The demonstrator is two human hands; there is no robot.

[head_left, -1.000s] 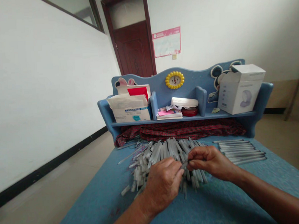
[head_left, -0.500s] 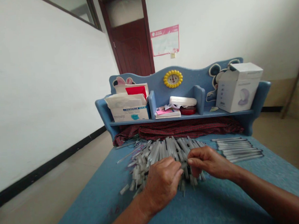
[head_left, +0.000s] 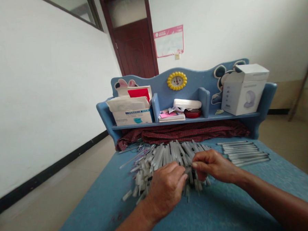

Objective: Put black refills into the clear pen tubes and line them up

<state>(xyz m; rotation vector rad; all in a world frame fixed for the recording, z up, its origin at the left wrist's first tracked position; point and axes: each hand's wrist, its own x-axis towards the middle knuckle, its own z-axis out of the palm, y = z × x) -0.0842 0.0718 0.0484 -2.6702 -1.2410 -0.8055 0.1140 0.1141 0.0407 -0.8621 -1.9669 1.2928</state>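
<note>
My left hand (head_left: 166,185) is closed over the front of a heap of translucent pen parts (head_left: 160,156), its fingertips curled inward. Facing it, my right hand (head_left: 213,164) pinches with thumb and forefinger. A greyish translucent pen (head_left: 188,169) shows in the small gap between the two hands, with its ends hidden by fingers. Barrels and short caps lie loose in the heap, some with dark tips. To the right of my right hand, several slim pens (head_left: 245,152) with dark ends lie side by side in a row.
The blue tabletop (head_left: 97,208) carries a shelf unit (head_left: 208,119) at its back. A mask box (head_left: 133,117), papers (head_left: 171,117), a red round case (head_left: 192,113) and a white carton (head_left: 245,90) stand on it. Below lies checked cloth (head_left: 186,131).
The view has shifted very slightly. My two hands keep nearly the same place and grip, close together above the heap.
</note>
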